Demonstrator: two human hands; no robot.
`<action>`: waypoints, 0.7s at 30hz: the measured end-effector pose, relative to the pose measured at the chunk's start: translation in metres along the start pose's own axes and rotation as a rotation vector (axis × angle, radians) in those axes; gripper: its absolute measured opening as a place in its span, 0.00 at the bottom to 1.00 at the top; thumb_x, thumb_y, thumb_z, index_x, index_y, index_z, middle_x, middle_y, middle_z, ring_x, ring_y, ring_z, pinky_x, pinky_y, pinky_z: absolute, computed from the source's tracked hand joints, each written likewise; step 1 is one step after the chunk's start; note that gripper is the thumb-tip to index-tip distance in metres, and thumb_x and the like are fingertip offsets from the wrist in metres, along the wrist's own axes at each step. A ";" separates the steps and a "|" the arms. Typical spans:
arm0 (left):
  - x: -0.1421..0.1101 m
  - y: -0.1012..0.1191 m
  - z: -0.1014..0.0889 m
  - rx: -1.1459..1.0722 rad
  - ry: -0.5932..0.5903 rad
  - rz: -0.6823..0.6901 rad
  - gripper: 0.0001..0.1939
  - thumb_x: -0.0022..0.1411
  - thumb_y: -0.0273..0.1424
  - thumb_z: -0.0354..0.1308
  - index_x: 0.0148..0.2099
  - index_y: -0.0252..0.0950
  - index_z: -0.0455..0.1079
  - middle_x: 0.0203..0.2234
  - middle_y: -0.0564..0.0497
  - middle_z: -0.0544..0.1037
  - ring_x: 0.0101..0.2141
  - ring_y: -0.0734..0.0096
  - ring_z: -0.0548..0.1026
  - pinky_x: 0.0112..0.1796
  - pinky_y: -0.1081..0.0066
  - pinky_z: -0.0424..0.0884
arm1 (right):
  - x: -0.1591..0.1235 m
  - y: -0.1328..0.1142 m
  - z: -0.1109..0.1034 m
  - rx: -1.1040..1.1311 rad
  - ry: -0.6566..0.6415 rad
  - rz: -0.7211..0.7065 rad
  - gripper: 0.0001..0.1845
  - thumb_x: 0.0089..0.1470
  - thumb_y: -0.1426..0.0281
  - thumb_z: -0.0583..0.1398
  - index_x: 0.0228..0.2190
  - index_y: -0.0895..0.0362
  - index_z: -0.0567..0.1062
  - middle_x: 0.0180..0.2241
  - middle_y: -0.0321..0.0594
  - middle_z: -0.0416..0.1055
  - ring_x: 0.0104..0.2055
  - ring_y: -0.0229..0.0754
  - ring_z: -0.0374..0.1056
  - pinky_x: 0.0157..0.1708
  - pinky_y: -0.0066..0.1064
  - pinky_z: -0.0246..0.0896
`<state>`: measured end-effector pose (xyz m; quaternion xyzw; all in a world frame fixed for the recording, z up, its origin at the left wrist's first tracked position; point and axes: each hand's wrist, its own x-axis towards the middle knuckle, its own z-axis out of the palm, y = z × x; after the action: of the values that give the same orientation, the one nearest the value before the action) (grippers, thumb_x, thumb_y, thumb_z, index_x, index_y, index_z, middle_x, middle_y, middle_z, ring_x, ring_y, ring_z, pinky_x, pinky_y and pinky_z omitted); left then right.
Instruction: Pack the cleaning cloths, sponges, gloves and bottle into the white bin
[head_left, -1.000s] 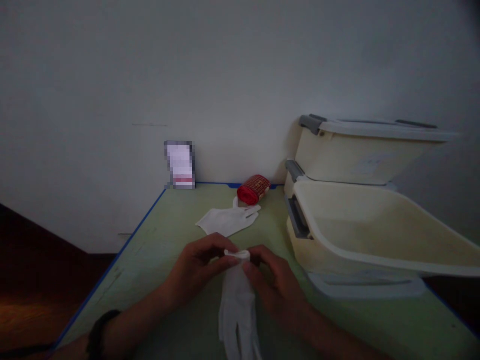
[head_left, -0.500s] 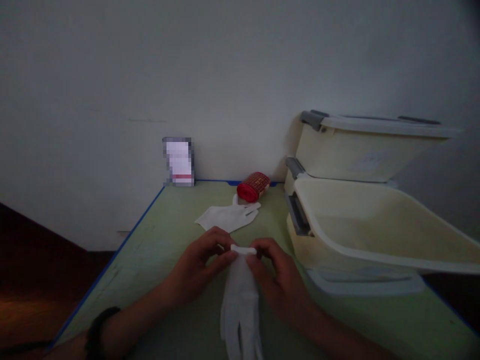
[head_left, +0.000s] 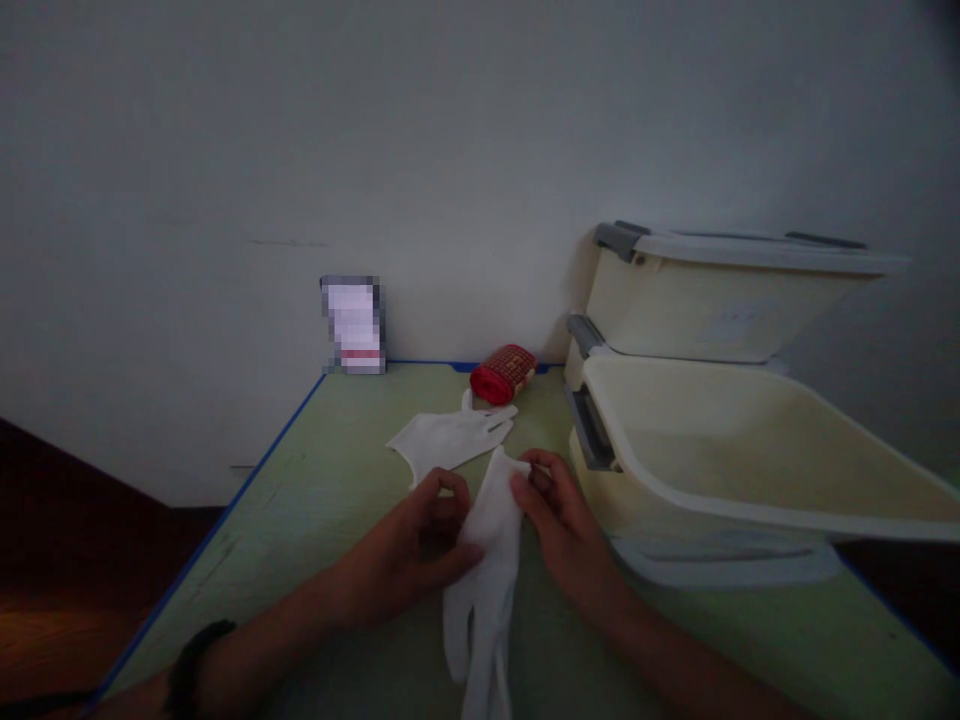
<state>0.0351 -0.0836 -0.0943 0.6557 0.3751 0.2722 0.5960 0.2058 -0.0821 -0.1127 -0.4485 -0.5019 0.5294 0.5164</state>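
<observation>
At lower centre, the right hand (head_left: pixel 566 540) pinches the cuff of a white glove (head_left: pixel 491 560) that points toward the bottom edge; the left hand (head_left: pixel 409 560) has its thumb against the glove's side. Mid-frame, a second glove (head_left: pixel 450 437) lies on the green surface (head_left: pixel 300 480) by a red patterned roll (head_left: pixel 504 375). Cream bins (head_left: pixel 750 440) occupy the right.
</observation>
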 end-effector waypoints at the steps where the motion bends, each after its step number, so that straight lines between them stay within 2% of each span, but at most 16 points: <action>1: 0.000 -0.001 0.000 0.028 0.003 -0.007 0.12 0.56 0.31 0.54 0.39 0.39 0.51 0.24 0.59 0.62 0.26 0.78 0.62 0.25 0.78 0.60 | 0.001 0.001 -0.001 -0.003 0.011 0.003 0.13 0.54 0.62 0.53 0.41 0.52 0.60 0.24 0.30 0.58 0.24 0.33 0.54 0.21 0.24 0.50; 5: 0.001 -0.005 -0.001 0.127 0.028 -0.027 0.12 0.54 0.32 0.55 0.38 0.38 0.54 0.23 0.59 0.58 0.24 0.78 0.59 0.24 0.77 0.59 | 0.002 0.002 -0.003 -0.105 0.030 -0.008 0.15 0.55 0.62 0.51 0.44 0.51 0.60 0.22 0.29 0.53 0.22 0.34 0.51 0.20 0.25 0.48; 11: 0.004 -0.006 -0.002 0.157 0.046 -0.039 0.10 0.54 0.33 0.55 0.35 0.36 0.56 0.22 0.60 0.58 0.23 0.79 0.57 0.23 0.77 0.57 | 0.003 0.004 -0.003 -0.086 0.027 -0.041 0.09 0.53 0.64 0.53 0.37 0.53 0.62 0.24 0.30 0.54 0.25 0.34 0.53 0.23 0.24 0.50; 15: 0.005 -0.005 -0.003 0.199 0.069 -0.062 0.10 0.55 0.36 0.54 0.31 0.35 0.60 0.20 0.59 0.60 0.22 0.79 0.58 0.23 0.77 0.57 | 0.005 0.004 -0.004 -0.057 -0.007 -0.034 0.10 0.49 0.66 0.57 0.31 0.54 0.60 0.25 0.30 0.56 0.25 0.33 0.53 0.23 0.24 0.50; 21: 0.005 0.001 -0.004 0.263 0.121 -0.102 0.10 0.55 0.37 0.52 0.30 0.34 0.61 0.20 0.57 0.63 0.22 0.78 0.60 0.23 0.77 0.57 | 0.007 0.005 -0.004 -0.090 0.014 -0.008 0.09 0.49 0.65 0.56 0.27 0.55 0.60 0.24 0.30 0.56 0.24 0.33 0.52 0.22 0.25 0.49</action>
<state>0.0350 -0.0776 -0.0936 0.6906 0.4758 0.2291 0.4942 0.2093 -0.0744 -0.1176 -0.4728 -0.5235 0.5011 0.5013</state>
